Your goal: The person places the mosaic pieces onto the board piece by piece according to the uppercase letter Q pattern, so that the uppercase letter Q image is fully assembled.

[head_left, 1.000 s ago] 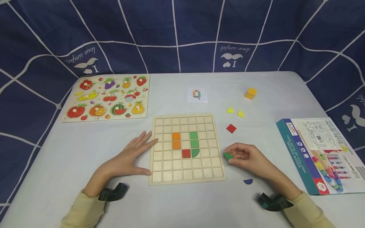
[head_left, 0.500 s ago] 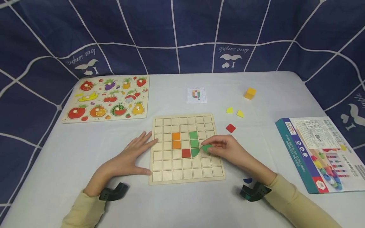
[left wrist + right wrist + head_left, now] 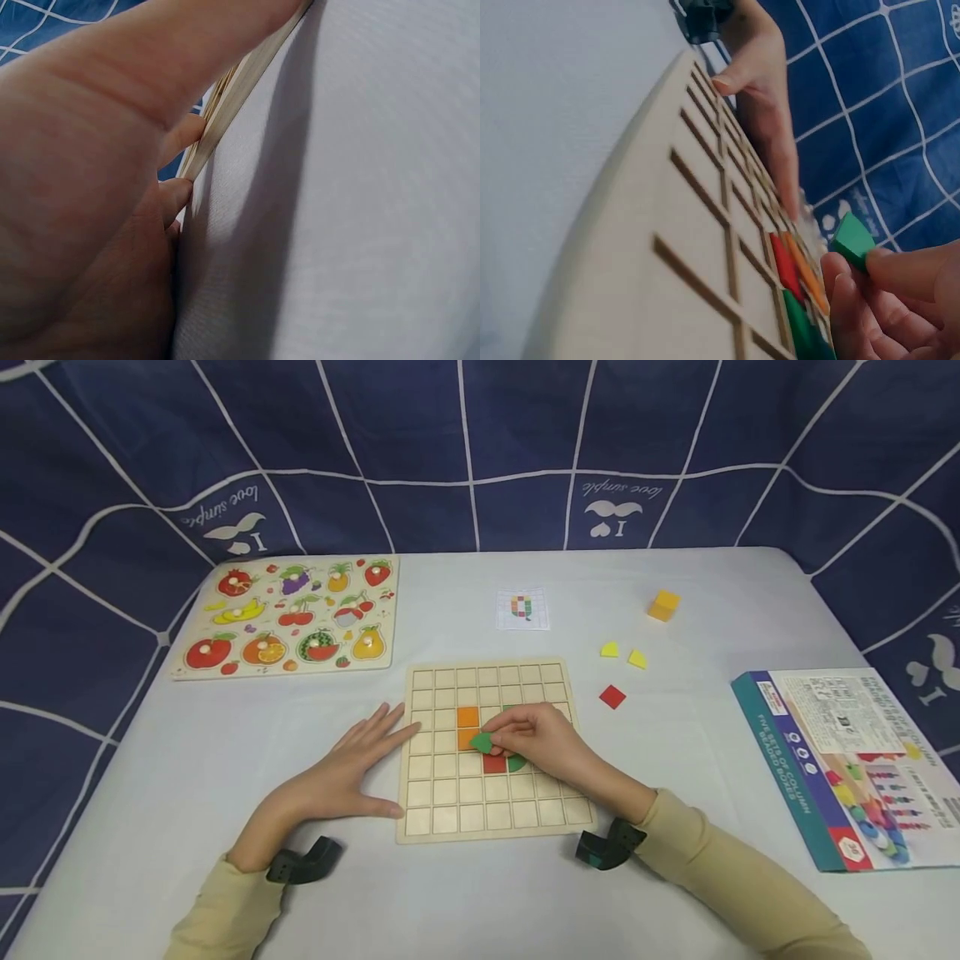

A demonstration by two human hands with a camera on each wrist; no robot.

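Left hand (image 3: 351,777), right hand (image 3: 546,745) at board (image 3: 446,819); white table (image 3: 427,902), navy cloth (image 3: 521,410).

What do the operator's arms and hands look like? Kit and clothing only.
Left hand and right hand: bare, no gloves. Left sleeve and right sleeve: plain beige, long. Left mount and right mount at the wrists: dark, bent, angular; small greenish patch on the right one.

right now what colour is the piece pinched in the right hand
The piece is green, clearest in the right wrist view.
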